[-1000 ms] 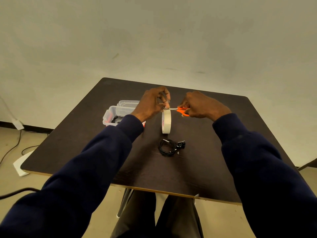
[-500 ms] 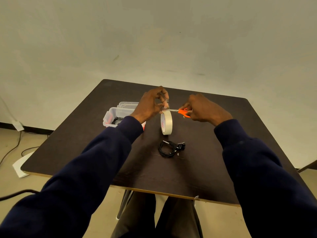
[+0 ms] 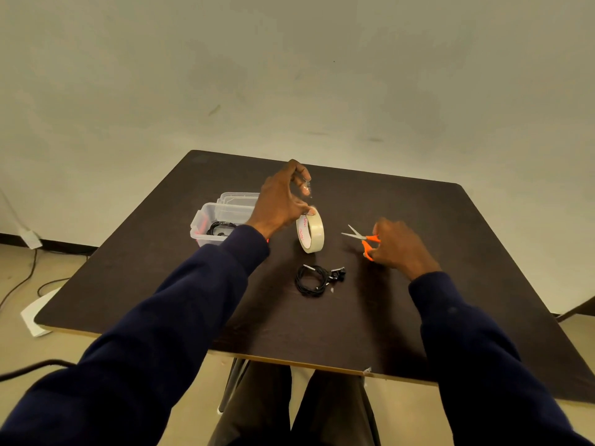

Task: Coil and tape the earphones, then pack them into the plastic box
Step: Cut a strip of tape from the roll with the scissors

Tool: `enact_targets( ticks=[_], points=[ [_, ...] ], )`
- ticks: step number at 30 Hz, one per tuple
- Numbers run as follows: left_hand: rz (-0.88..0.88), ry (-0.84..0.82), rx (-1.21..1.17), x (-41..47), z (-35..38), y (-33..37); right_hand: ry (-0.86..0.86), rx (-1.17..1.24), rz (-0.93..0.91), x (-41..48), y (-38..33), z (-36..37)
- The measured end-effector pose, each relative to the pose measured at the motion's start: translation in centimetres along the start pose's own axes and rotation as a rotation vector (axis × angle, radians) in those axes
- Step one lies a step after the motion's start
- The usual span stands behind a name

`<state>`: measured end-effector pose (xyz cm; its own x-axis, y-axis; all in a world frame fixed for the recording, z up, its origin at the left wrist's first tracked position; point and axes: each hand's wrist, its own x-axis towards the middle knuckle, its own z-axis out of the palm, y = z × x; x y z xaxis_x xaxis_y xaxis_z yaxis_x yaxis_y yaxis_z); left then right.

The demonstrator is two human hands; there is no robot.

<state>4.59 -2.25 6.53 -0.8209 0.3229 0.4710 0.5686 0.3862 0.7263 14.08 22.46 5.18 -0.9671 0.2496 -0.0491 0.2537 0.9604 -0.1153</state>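
Observation:
A black coiled earphone set [image 3: 317,279] lies on the dark table [image 3: 322,323] in the middle. Just behind it a roll of clear tape [image 3: 310,233] stands on edge. My left hand [image 3: 283,201] is above the roll and pinches a short cut strip of clear tape [image 3: 306,187] between raised fingers, while its thumb touches the roll's top. To the right, my right hand [image 3: 397,247] grips orange-handled scissors [image 3: 362,238] low over the table, blades pointing left and slightly apart. A clear plastic box [image 3: 222,220] at the left holds another black earphone coil [image 3: 220,228].
The box's clear lid [image 3: 238,197] lies behind the box. The table's near edge runs just above my knees. Cables and a white sheet [image 3: 35,313] lie on the floor at the left.
The scissors have left the tape and dropped right toward the table with my right hand. My left hand now holds a strip cut free from the roll.

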Motion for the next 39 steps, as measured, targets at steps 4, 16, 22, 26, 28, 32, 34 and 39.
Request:
enact_targets(
  ticks=[4,16,22,26,28,32,34,39],
  points=[
    [-0.006,0.012,-0.006,-0.1,0.5,0.1,0.065,-0.041,0.005,0.5,-0.9,1.6],
    [-0.024,-0.009,0.010,0.3,0.4,0.2,0.121,-0.089,-0.101,0.5,-4.0,0.8],
    [-0.042,0.023,-0.013,0.2,0.7,0.3,0.150,0.815,-0.245,-1.4,-7.8,2.1],
    [-0.020,0.031,0.003,-0.1,0.7,0.7,0.164,0.981,-0.167,-2.2,-8.8,4.3],
    [0.001,0.038,0.019,-0.3,0.6,0.9,0.195,1.021,-0.129,-2.2,-8.9,4.8],
    [0.033,0.063,0.077,-0.7,0.2,0.9,0.244,0.910,-0.141,-1.9,-9.7,4.7],
    [0.032,0.074,0.076,-0.9,0.0,1.0,0.269,0.882,-0.155,-1.7,-10.2,4.6],
    [0.012,0.091,0.007,-1.4,-0.7,1.3,0.284,0.935,-0.115,-0.6,-10.2,3.9]
  ],
)
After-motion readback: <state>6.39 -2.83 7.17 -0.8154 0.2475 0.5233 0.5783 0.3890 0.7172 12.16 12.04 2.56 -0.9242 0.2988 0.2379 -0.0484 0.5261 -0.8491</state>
